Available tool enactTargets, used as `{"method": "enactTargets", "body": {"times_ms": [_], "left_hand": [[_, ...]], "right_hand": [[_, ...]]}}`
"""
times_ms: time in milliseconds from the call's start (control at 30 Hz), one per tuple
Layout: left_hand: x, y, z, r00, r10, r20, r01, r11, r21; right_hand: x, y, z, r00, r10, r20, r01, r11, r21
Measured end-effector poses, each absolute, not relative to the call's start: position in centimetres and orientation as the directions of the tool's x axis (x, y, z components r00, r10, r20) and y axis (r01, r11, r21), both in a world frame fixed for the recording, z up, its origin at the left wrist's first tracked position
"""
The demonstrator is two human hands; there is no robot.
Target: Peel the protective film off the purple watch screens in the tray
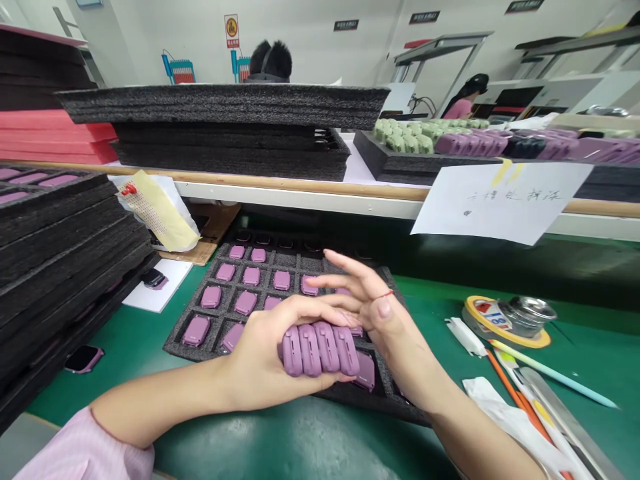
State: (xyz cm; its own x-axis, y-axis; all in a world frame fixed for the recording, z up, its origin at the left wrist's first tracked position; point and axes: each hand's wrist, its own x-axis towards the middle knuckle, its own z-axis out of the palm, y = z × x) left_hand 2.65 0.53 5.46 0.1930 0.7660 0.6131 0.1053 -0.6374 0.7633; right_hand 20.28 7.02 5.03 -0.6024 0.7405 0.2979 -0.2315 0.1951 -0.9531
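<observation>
My left hand (280, 347) is shut on a row of several mauve rubber cases (320, 349), which stand on edge side by side across its fingers. These look like smartwatch cases. My right hand (373, 307) hangs just beyond the row's right end, fingers spread and holding nothing. Both hands are over a black foam tray (190, 340) with square compartments, most of them holding one mauve case (211, 297). My hands and forearms hide the tray's middle and near right part.
Tall stacks of black foam trays (65, 247) stand to the left. A tape roll (505, 321), a metal tin, pens and a ruler lie on the green mat to the right. A shelf behind holds more trays and a white paper sign, with people farther back.
</observation>
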Motion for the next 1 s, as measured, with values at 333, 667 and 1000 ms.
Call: {"method": "enactTargets", "body": {"times_ms": [333, 667, 1000], "left_hand": [[2.4, 1.2, 4.3, 0.295, 0.651, 0.699, 0.193, -0.758, 0.624], [2.4, -0.1, 4.7, 0.235, 0.916, 0.325, 0.082, -0.352, 0.932], [3.2, 1.1, 4.9, 0.362, 0.932, -0.022, -0.482, 0.207, 0.851]], "right_hand": [[19.5, 5.6, 5.4, -0.711, 0.692, 0.124, -0.14, 0.034, -0.99], [19.8, 4.8, 5.1, -0.464, 0.645, 0.607, -0.068, 0.657, -0.75], [19.5, 6.0, 4.6, -0.667, 0.379, 0.641, 0.04, 0.878, -0.478]]}}
